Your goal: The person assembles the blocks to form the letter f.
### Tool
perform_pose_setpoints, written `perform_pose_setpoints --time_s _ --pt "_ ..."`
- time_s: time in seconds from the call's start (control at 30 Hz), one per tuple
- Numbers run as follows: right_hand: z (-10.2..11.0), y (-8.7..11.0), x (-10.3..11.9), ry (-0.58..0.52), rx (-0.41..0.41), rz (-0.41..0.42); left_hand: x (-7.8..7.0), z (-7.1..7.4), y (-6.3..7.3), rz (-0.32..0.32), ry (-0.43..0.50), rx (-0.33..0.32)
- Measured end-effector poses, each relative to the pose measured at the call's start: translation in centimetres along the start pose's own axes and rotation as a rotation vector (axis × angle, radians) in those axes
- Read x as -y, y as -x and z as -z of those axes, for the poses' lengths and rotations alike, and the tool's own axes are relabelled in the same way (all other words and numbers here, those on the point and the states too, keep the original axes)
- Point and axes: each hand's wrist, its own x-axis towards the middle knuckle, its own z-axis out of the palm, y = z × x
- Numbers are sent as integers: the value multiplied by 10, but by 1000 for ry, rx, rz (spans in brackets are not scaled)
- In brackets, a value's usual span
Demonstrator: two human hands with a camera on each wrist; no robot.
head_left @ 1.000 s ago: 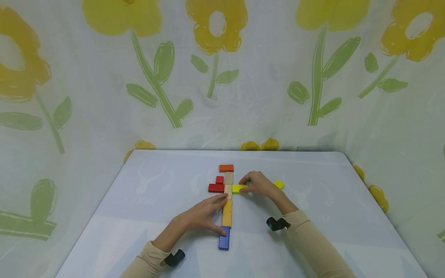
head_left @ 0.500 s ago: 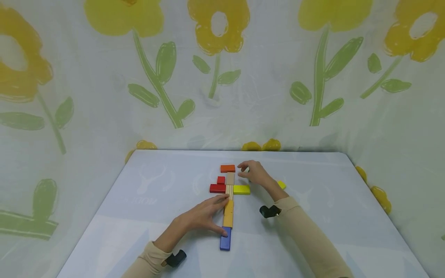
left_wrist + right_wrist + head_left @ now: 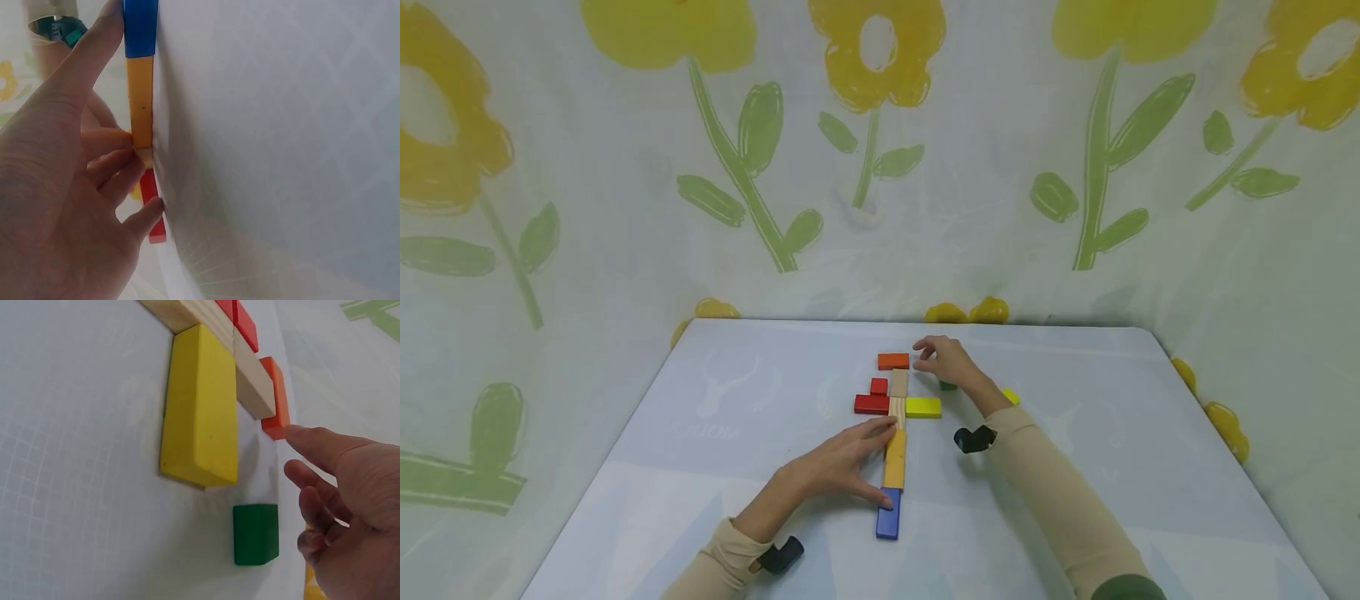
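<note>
Wooden blocks form a line on the table: a blue block (image 3: pixel 887 523), an orange-yellow block (image 3: pixel 895 462) and two plain wood blocks, the farther one (image 3: pixel 898 382) pointing away. My left hand (image 3: pixel 838 458) spans this line from the left, thumb on the blue block, fingertips at the nearer plain block (image 3: pixel 897 404). A long red block (image 3: pixel 871 404) and a yellow block (image 3: pixel 923 407) stick out to either side. My right hand (image 3: pixel 951 364) holds nothing; its bent fingers hover close to the right end of an orange block (image 3: pixel 893 361).
A small red block (image 3: pixel 878 387) sits behind the long red one. A green block (image 3: pixel 255 534) lies below my right hand, partly hidden in the head view. Another yellow block (image 3: pixel 1012 396) peeks out behind the right forearm. A flowered curtain (image 3: pixel 970 208) hangs behind the table.
My right hand has let go of the yellow block beside the plain wood and moved away from me, to the orange block's right end. The left hand keeps its place on the line.
</note>
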Motion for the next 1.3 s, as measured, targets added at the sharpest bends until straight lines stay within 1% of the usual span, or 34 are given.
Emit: perform_pose_setpoints --time_s 0.13,0.33,0.8,1.0,1.3 --pt "-1 -4 3 -19 25 -4 0 1 -1 -6 -7 -1" --pt "-4 -10 8 -49 56 -12 3 0 -2 -5 -16 -8" --pt "-13 -12 6 -44 31 -50 3 -2 -2 -2 -10 -3" --pt "-12 -10 6 -21 35 -38 4 -3 -2 3 -18 -7" --pt "-6 -7 -3 -3 28 -78 2 -2 -2 2 -15 -6"
